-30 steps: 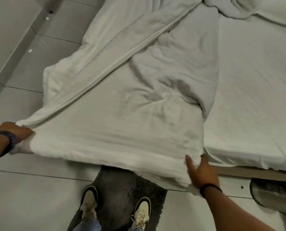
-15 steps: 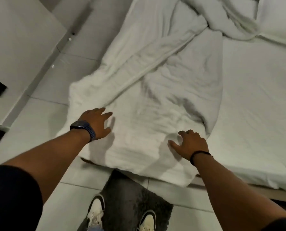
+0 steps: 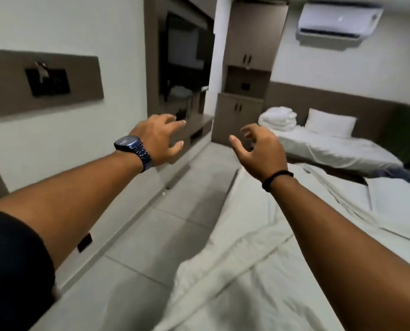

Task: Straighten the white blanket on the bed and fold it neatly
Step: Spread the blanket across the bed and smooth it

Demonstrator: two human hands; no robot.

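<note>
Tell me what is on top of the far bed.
On the far bed sit a folded white bundle and a pillow near the headboard. Whatever lies beneath them is hidden.

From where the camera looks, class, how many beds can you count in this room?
2. The near bed runs under the outstretched right arm with the white blanket spread along it. The far bed stands by the back wall, with a pillow. More could be outside the view.
</note>
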